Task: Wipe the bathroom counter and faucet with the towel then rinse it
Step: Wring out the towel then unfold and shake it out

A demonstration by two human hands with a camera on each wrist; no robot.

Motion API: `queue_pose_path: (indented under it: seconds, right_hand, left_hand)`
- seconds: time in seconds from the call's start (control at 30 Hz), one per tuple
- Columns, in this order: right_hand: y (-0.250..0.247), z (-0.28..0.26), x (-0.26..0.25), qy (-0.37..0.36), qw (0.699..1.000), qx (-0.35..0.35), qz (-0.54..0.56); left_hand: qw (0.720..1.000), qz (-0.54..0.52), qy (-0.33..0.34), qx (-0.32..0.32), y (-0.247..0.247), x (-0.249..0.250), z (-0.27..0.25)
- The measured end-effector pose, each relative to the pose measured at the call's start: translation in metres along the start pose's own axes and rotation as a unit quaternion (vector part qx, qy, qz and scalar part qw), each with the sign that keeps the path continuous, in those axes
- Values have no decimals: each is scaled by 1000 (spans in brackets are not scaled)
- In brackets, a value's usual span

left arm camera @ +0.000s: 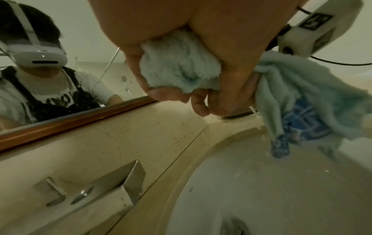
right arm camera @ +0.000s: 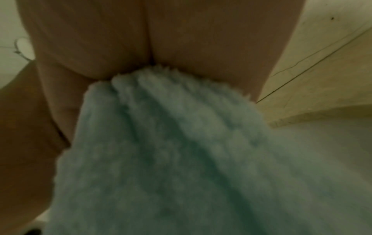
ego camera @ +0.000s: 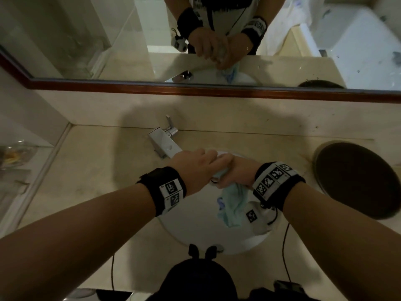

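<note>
Wood-framed mirror [ego camera: 195,88] runs along the back wall, reflecting a glass shower partition [ego camera: 121,29] and a white bathtub [ego camera: 355,40]. Dark round tray [ego camera: 355,181] sits on the beige surface right of the white basin [ego camera: 195,227], well apart from the glass dish [ego camera: 15,153] on the left shelf. Metal drain [left arm camera: 234,227] at the basin bottom; black cables [ego camera: 285,257] hang from the black wristbands [ego camera: 280,183].

Towel [right arm camera: 181,159] blurred; faucet [ego camera: 165,142] spout tip behind left hand [ego camera: 195,168].
</note>
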State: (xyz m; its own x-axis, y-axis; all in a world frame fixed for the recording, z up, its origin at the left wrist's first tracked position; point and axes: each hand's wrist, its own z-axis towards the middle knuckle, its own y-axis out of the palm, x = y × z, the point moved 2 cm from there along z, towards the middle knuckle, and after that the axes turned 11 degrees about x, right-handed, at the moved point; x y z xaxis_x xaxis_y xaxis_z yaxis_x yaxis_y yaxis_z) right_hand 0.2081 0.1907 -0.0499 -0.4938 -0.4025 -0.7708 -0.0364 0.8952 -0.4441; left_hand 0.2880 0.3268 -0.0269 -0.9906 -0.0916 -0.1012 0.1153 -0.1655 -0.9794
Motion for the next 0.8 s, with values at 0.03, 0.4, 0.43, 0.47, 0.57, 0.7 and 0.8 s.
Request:
queue_pose_path:
  seconds: [0.03, 0.4, 0.43, 0.47, 0.57, 0.7, 0.8]
  right_hand:
    - [0, 0, -1, 10, 1000, -12, -12]
    - [-3, -40, 9, 32, 946, 291, -143]
    - [4, -49, 6, 3, 937, 314, -154]
    - [11, -57, 4, -29, 931, 322, -167]
    - [40, -63, 17, -91, 929, 296, -201]
    - [60, -41, 38, -143, 901, 355, -205]
    - [54, -29, 38, -167, 883, 394, -192]
  left_hand:
    - [1000, -8, -8, -9, -1, -1, 1]
    - [893, -276, -346, -82, 3, -17, 7]
    - [866, -314, -379, -82, 4, -17, 8]
    - [828, -369, -415, -82, 5, -16, 10]
    - [663, -533, -521, -63, 4, -10, 11]
    - [513, -625, -574, -130, -1, 2, 12]
    - [447, -682, -543, -199, -10, 4, 10]
